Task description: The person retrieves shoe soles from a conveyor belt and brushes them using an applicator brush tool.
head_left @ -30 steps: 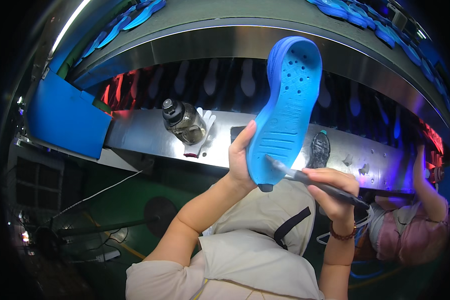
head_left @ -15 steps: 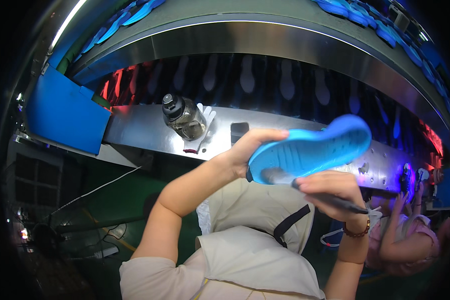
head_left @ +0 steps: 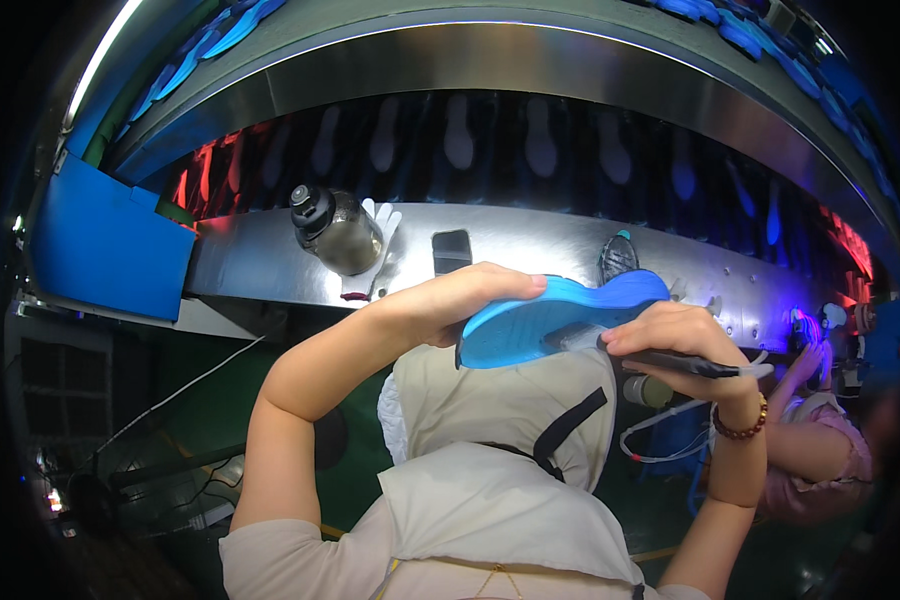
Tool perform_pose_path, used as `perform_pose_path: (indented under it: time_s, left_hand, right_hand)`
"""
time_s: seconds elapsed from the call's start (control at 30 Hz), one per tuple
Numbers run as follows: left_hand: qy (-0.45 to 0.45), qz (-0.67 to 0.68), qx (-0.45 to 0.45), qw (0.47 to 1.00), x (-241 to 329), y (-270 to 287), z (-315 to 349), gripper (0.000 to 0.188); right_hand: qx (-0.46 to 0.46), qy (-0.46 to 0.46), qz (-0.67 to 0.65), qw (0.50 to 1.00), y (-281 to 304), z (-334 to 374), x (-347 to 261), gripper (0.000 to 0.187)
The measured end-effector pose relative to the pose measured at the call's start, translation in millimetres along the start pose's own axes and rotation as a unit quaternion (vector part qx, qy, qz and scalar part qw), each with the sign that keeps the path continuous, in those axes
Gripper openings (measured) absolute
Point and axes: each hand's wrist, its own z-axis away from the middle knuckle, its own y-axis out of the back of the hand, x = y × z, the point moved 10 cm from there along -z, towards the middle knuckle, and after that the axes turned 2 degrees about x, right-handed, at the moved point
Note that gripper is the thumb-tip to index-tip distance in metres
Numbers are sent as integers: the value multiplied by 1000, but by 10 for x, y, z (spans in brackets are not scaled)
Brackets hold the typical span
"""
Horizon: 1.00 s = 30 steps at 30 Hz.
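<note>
In front of my chest I hold up a blue shoe sole (head_left: pixel 510 322), tilted so that its hollowed face is toward me. My left hand (head_left: pixel 455 300) is closed around its left end, thumb along the upper edge. My right hand (head_left: pixel 678 332) is closed on a dark-handled brush (head_left: pixel 695 363), whose pale bristles touch the inside of the sole. A thin, whitish tube (head_left: pixel 660 418) runs from near the handle's back end and loops down. Part of the sole's right side lies behind my right fingers.
On the metal bench (head_left: pixel 530 228) are a dark bottle (head_left: pixel 345 238), a white glove (head_left: pixel 388 228), a phone-like dark rectangle (head_left: pixel 452 254) and a dark shoe (head_left: pixel 618 258). Beyond, several soles lie under a metal hood (head_left: pixel 450 65). A co-worker (head_left: pixel 820 440) sits at the right.
The sole has come lower and left and is tipped flatter. The brush has moved along its inside, away from the left end. The dark shoe on the bench now shows.
</note>
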Motion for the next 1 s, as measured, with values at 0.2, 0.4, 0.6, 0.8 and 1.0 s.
perform_pose_path:
  time_s: [0.2, 0.4, 0.6, 0.8, 1.0]
  left_hand:
    - [-57, 141, -37, 988, -163, 37, -213, 60]
    - [-99, 350, -115, 924, -250, -156, -361, 59]
    - [-166, 352, -61, 919, -139, 38, -329, 55]
    - [-447, 289, -16, 846, 1308, 796, 589, 59]
    - [-519, 626, 92, 574, 2336, 2467, 447, 66]
  right_hand:
    - [65, -132, -165, 975, 18, 168, 265, 22]
    - [318, -182, -185, 912, 350, 377, 898, 16]
    - [435, -151, -27, 887, -19, 400, 780, 20]
    - [522, -71, -405, 747, 86, 1040, 947, 25]
    - [526, -102, -431, 726, -44, 1257, 1227, 28]
